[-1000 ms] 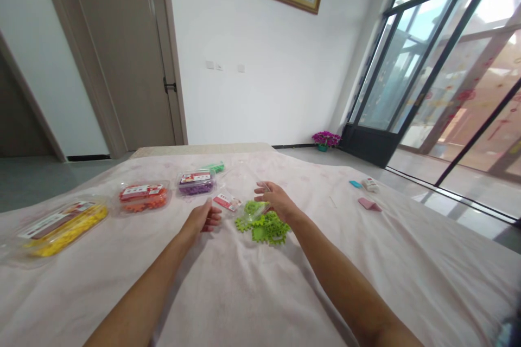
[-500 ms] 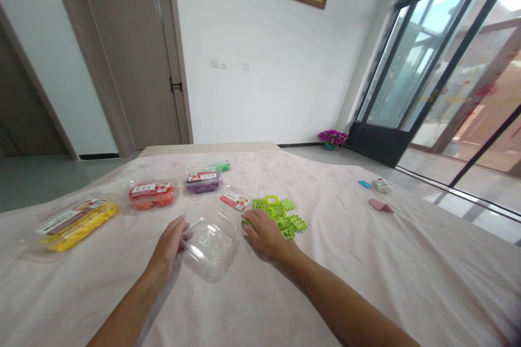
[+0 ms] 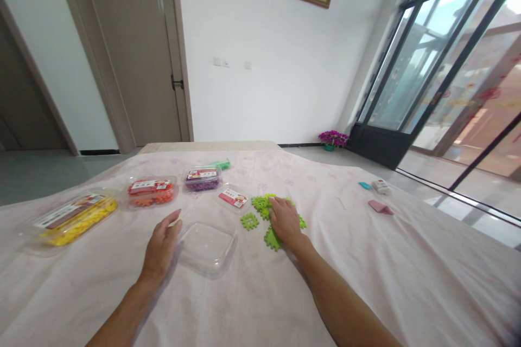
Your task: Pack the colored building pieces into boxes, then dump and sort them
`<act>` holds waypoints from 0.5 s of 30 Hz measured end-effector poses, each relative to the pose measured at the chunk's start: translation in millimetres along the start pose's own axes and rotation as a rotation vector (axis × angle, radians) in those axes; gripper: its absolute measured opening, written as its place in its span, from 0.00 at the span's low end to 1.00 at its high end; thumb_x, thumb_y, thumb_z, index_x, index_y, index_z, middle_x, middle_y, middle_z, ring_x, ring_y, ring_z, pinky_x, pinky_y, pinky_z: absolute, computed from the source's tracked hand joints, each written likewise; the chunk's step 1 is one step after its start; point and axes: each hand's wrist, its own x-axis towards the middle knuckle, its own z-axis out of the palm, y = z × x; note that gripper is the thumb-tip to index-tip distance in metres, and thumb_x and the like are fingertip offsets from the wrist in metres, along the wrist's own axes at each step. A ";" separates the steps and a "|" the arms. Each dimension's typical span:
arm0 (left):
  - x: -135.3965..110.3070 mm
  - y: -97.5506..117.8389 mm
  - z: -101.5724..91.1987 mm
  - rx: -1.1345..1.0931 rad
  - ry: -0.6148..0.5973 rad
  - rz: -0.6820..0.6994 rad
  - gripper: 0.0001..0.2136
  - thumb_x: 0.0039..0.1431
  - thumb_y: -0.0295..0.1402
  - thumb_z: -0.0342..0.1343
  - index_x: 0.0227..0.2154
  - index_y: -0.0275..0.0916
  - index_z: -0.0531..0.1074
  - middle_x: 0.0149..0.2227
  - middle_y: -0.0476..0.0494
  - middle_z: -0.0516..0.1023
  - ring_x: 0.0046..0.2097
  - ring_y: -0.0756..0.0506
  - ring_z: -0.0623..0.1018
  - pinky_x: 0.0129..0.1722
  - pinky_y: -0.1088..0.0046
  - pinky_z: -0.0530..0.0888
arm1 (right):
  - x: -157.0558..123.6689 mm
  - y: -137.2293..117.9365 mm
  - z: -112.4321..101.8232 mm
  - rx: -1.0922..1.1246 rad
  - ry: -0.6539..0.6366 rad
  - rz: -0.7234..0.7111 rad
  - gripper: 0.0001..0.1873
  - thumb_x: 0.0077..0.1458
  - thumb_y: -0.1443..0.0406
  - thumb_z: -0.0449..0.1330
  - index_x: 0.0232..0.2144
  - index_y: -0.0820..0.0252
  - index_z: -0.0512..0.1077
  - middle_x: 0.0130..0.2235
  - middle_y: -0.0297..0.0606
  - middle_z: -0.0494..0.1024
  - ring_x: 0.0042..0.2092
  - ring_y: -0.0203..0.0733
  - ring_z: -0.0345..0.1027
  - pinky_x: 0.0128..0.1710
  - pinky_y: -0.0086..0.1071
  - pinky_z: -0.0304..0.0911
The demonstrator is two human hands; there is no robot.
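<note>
My left hand (image 3: 161, 244) is open beside a clear plastic container (image 3: 208, 246), its fingers close to the container's left rim; whether they touch it I cannot tell. The container stands uncovered, with nothing in it. To its right, my right hand (image 3: 286, 221) rests palm down over a pile of lime-green gear-shaped pieces (image 3: 261, 206), fingers spread across them. The hand hides part of the pile. One square toothed piece (image 3: 249, 222) lies apart, between pile and container. A round toothed piece (image 3: 272, 239) shows below the hand. Behind the container lies a clear lid with a red-and-white label (image 3: 233, 198).
Closed clear boxes hold yellow pieces (image 3: 79, 222), red pieces (image 3: 150, 192) and purple pieces (image 3: 202, 179) along the left. A green item (image 3: 221, 165) lies behind the purple box. On the right are a blue piece (image 3: 365, 185), a white packet (image 3: 381, 187) and a pink piece (image 3: 380, 207).
My right hand has let go of a green piece left of the pile and moved right, onto the pile. My left hand has come off the container's rim and shifted slightly left.
</note>
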 end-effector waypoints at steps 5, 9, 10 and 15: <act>-6.9 0.6 3.6 0.104 -0.063 0.089 0.19 0.53 0.43 0.57 0.45 0.43 0.81 0.49 0.42 0.79 0.47 0.39 0.77 0.54 0.61 0.71 | -1.0 0.8 2.7 -0.022 -0.106 -0.027 0.21 0.65 0.62 0.57 0.59 0.53 0.72 0.58 0.44 0.76 0.59 0.53 0.67 0.59 0.44 0.58; -7.2 -2.4 1.5 0.149 0.028 0.108 0.20 0.52 0.36 0.51 0.46 0.42 0.80 0.51 0.43 0.79 0.47 0.39 0.77 0.54 0.61 0.70 | -0.1 1.2 1.7 0.068 -0.071 -0.043 0.20 0.61 0.62 0.61 0.56 0.53 0.75 0.58 0.41 0.77 0.58 0.50 0.68 0.59 0.41 0.58; -7.0 -2.9 0.5 0.164 0.056 0.093 0.21 0.52 0.35 0.50 0.47 0.42 0.79 0.51 0.43 0.78 0.44 0.40 0.77 0.52 0.61 0.71 | 0.1 1.8 1.2 0.092 -0.060 -0.044 0.20 0.60 0.63 0.62 0.55 0.54 0.75 0.57 0.41 0.77 0.58 0.50 0.69 0.60 0.40 0.58; -13.3 5.5 1.4 0.226 0.107 0.061 0.24 0.51 0.36 0.51 0.51 0.43 0.79 0.48 0.44 0.77 0.29 0.46 0.73 0.37 0.64 0.73 | 2.2 6.7 3.9 0.178 0.012 -0.041 0.17 0.56 0.66 0.65 0.49 0.54 0.78 0.52 0.38 0.80 0.56 0.48 0.69 0.59 0.39 0.59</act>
